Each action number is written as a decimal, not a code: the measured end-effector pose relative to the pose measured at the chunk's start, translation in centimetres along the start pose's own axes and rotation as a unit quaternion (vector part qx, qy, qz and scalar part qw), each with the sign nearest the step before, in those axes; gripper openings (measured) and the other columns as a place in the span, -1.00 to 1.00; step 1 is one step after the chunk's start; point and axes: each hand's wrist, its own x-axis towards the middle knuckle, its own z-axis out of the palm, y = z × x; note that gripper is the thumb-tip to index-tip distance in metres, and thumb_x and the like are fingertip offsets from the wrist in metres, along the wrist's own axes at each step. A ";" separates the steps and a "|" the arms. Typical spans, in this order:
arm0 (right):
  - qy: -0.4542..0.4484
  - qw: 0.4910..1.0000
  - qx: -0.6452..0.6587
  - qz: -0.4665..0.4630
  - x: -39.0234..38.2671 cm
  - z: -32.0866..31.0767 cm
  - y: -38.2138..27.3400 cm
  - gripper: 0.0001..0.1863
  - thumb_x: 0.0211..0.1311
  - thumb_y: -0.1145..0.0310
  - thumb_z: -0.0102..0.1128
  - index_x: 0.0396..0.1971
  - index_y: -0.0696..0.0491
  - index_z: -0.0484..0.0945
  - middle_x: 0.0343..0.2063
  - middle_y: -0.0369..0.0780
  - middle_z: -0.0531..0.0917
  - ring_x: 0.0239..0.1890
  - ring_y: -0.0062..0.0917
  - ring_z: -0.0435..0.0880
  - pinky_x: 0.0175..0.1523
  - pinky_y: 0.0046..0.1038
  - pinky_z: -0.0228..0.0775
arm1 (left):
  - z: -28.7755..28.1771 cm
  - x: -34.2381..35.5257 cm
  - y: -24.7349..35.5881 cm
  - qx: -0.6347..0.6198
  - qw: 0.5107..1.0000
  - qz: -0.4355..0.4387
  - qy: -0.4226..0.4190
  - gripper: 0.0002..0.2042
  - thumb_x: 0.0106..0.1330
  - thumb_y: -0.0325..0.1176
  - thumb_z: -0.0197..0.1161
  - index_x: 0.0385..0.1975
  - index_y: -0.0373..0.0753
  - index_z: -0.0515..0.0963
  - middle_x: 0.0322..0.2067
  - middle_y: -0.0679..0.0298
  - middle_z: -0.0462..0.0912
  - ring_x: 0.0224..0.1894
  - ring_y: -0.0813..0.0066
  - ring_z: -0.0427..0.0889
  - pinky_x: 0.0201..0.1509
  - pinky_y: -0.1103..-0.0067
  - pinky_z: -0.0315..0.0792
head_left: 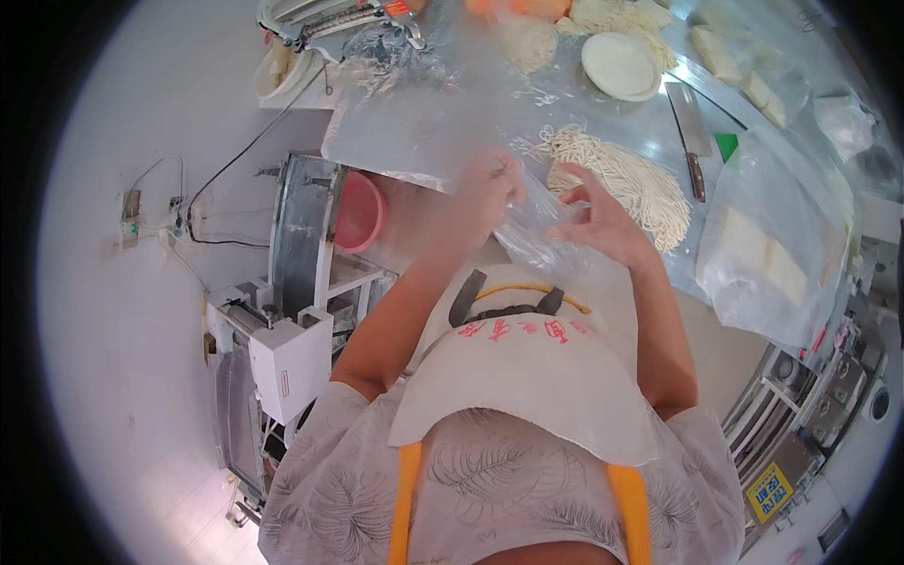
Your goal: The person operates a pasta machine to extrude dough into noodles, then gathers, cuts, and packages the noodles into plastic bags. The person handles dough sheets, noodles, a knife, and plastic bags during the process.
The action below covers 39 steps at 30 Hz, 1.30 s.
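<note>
A clear plastic bag point(537, 235) hangs crumpled between my hands at the table's near edge. My left hand point(493, 188) is closed on its left side, the fingers curled and partly blurred by a hazy patch in the picture. On the other side, my right hand point(607, 224) curves its thumb and fingers around the film, with a gap between thumb and fingertips. Just beyond my right hand lies a heap of pale fresh noodles point(640, 184) on the metal table point(405, 137).
A cleaver point(689, 122) with a wooden handle lies right of the noodles. Beyond them is a round white dish point(621, 67). A large plastic bag with a pale block point(753, 254) sits at right. Left below the table stands a pink basin point(360, 212), near a white machine point(290, 367).
</note>
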 end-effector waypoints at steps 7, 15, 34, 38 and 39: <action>0.190 0.944 -0.261 0.064 2.6 0.1 3.4 -0.67 0.22 0.39 0.35 0.00 0.02 0.60 -0.53 -0.01 0.61 -0.42 -0.19 0.67 -0.22 -0.27 0.50 | -7.8 -2.0 -3.1 0.263 0.958 0.089 -0.072 -0.73 0.43 -0.14 0.31 -0.14 -0.21 0.53 -0.42 0.34 0.61 -0.48 0.63 0.52 -0.52 0.61 0.39; 0.205 0.947 -0.247 -0.004 9.6 10.2 1.2 -0.75 0.30 0.42 0.27 -0.05 0.11 0.55 -0.57 -0.11 0.58 -0.48 -0.32 0.64 -0.32 -0.30 0.44 | -13.2 11.4 -7.3 0.024 0.989 0.034 0.145 -0.78 0.34 -0.33 0.41 -0.21 -0.32 0.56 -0.40 0.28 0.60 -0.32 0.50 0.61 -0.25 0.51 0.51; 0.204 0.788 0.575 0.088 19.6 14.8 5.6 -0.81 0.31 0.51 0.19 -0.09 0.15 0.58 -0.24 -0.32 0.67 -0.27 -0.61 0.57 -0.11 -0.47 0.45 | -28.3 20.2 -4.8 -0.138 0.982 -0.107 -0.077 -0.90 0.31 -0.41 0.27 -0.25 -0.24 0.64 -0.37 0.30 0.68 -0.38 0.48 0.63 -0.29 0.50 0.51; 0.050 0.738 0.673 -0.005 21.2 12.9 6.8 -0.88 0.27 0.55 0.19 -0.21 0.12 0.57 -0.30 -0.30 0.65 -0.28 -0.54 0.61 -0.14 -0.44 0.48 | -25.9 21.1 -5.1 0.121 0.993 -0.012 0.007 -0.89 0.24 -0.39 0.31 -0.34 -0.29 0.63 -0.44 0.17 0.70 -0.39 0.24 0.69 -0.28 0.35 0.53; 0.023 0.753 0.657 -0.021 21.6 13.1 6.1 -0.89 0.26 0.56 0.19 -0.23 0.10 0.57 -0.33 -0.30 0.65 -0.29 -0.53 0.62 -0.16 -0.44 0.49 | -25.5 21.4 -5.6 0.196 0.977 0.064 0.060 -0.88 0.22 -0.39 0.31 -0.36 -0.32 0.61 -0.44 0.10 0.70 -0.38 0.13 0.69 -0.26 0.30 0.53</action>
